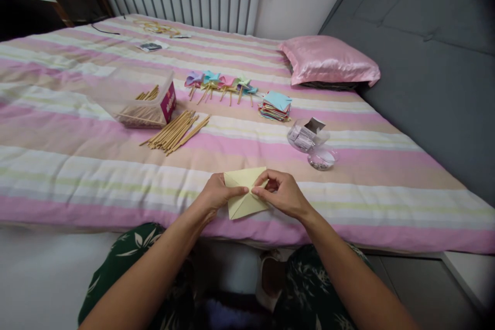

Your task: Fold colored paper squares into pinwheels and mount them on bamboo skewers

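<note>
A pale yellow paper square [243, 201], partly folded, lies at the near edge of the striped bed [77, 175]. My left hand [216, 193] presses on its left side, fingertips at the paper's centre. My right hand [280, 193] pinches a folded corner of the same paper at the centre right. Both hands touch the paper.
A bundle of wooden sticks [176, 131] lies beside a clear plastic box [133, 95] with more sticks. Several finished paper pinwheels [220, 84], a stack of coloured paper [275, 105], a clear jar with lid [309, 139] and a pink pillow [328, 59] sit farther back.
</note>
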Available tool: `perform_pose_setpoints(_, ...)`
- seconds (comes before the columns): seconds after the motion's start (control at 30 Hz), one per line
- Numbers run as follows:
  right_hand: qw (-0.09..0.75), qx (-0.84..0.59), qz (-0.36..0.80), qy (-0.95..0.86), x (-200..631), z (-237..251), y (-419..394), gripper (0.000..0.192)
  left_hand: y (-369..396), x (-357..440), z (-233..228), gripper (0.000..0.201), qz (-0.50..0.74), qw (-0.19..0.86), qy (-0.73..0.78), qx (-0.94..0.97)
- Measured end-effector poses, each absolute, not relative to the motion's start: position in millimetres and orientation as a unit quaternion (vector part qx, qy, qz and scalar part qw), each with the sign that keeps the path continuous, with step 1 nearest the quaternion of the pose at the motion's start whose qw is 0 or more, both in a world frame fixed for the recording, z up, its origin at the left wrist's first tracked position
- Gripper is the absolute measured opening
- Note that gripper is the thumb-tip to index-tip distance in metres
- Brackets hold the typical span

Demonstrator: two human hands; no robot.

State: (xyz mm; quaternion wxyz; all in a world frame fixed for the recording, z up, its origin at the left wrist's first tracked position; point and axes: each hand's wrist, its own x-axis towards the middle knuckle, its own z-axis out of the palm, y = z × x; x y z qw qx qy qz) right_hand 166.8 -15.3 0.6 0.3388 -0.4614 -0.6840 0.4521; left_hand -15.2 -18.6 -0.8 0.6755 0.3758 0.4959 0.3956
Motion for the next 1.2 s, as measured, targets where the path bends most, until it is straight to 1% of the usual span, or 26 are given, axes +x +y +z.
perform_pose_setpoints(0.03,0.364,-0.46,0.46,-0.667,166.4,0.4,-14.9,0.024,-18.3,-14.7,-0.7,0.03,0.41,0.669,0.498,0.369)
perform_pose_setpoints(0.13,0.438,-0.458,0.467,-0.617,165.3,-1.3,-13.1,0.058,-17.4,-12.9,-0.8,0.037,0.455,0.653,0.502,0.338)
perform_pose_setpoints(0.17,0.451,-0.458,0.466,-0.608,164.8,-2.3,-12.6,0.065,-17.4,-12.0,-1.0,0.038,0.471,0.645,0.503,0.33)
perform_pose_setpoints(0.2,0.454,-0.46,0.465,-0.605,164.2,-3.6,-12.3,0.069,-17.5,-11.1,-1.4,0.038,0.485,0.638,0.503,0.324)
perform_pose_setpoints(0.23,0.449,-0.461,0.467,-0.606,163.3,-5.2,-12.3,0.068,-17.9,-10.2,-1.8,0.038,0.496,0.631,0.502,0.321)
perform_pose_setpoints(0.27,0.439,-0.459,0.471,-0.612,162.1,-7.0,-12.6,0.062,-18.4,-9.1,-2.2,0.036,0.504,0.627,0.499,0.321)
perform_pose_setpoints(0.37,0.408,-0.448,0.485,-0.631,157.0,-13.1,-14.7,0.033,-20.8,-5.3,-2.4,0.033,0.516,0.621,0.492,0.325)
perform_pose_setpoints(0.43,0.415,-0.451,0.489,-0.621,153.5,-16.9,-15.9,0.024,-22.5,-2.5,-1.7,0.033,0.519,0.618,0.492,0.326)
perform_pose_setpoints(0.57,0.449,-0.464,0.503,-0.575,149.6,-20.5,-15.9,0.021,-25.4,2.2,-1.2,0.034,0.516,0.616,0.493,0.334)
perform_pose_setpoints(0.7,0.449,-0.471,0.524,-0.549,150.8,-18.8,-14.4,0.018,-26.5,0.6,-1.8,0.035,0.493,0.624,0.493,0.354)
perform_pose_setpoints(0.8,0.424,-0.48,0.554,-0.531,154.7,-15.2,-13.1,0.018,-24.8,-6.1,1.4,0.036,0.447,0.646,0.489,0.38)
perform_pose_setpoints(0.93,0.383,-0.487,0.62,-0.481,160.8,-8.6,-12.9,0.022,-21.0,-15.2,10.6,0.025,0.412,0.673,0.484,0.378)
perform_pose_setpoints(1.0,0.365,-0.481,0.647,-0.466,162.6,-6.0,-13.6,0.025,-19.9,-17.2,13.8,0.024,0.398,0.678,0.489,0.378)
perform_pose_setpoints(1.2,0.324,-0.471,0.669,-0.475,161.0,-2.3,-17.0,0.021,-20.8,-15.6,9.2,0.024,0.308,0.684,0.513,0.418)
